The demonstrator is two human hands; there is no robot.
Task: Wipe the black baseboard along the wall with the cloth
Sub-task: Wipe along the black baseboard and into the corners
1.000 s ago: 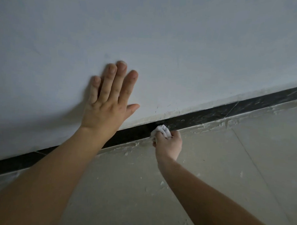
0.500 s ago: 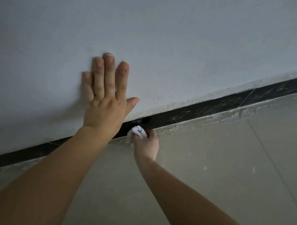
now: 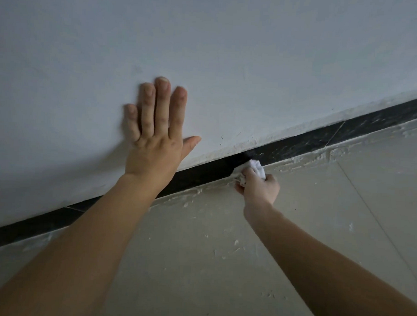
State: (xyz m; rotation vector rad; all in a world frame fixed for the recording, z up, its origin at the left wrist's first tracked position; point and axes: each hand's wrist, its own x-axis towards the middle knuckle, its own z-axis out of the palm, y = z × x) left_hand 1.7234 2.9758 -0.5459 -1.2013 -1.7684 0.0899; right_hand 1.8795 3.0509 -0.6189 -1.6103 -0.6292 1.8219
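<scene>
Baseboard (image 3: 299,144) wiping is under way, and we use that black strip, running diagonally where the wall (image 3: 231,51) meets the floor (image 3: 198,265), as our landmark. Nearest to us, below the strip, the pale floor tiles are flecked with dried white plaster, and our two bare forearms reach across them. Further out, our right hand (image 3: 258,190) sits just on the floor side of the strip, fingers closed tightly around a bunched white cloth (image 3: 256,168). The cloth's leading edge presses against the strip's face. Beyond the strip, our left hand (image 3: 156,131) lies flat against the white wall, fingers extended and close together, thumb out, gripping nothing, apparently bracing us.

We judge the job to be partway through. The strip to the left of the cloth looks evenly dark, while the stretch to the right carries pale smears and scratchy marks, so it seems not yet cleaned. A crusty plaster line along the strip's upper and lower edges also remains.
</scene>
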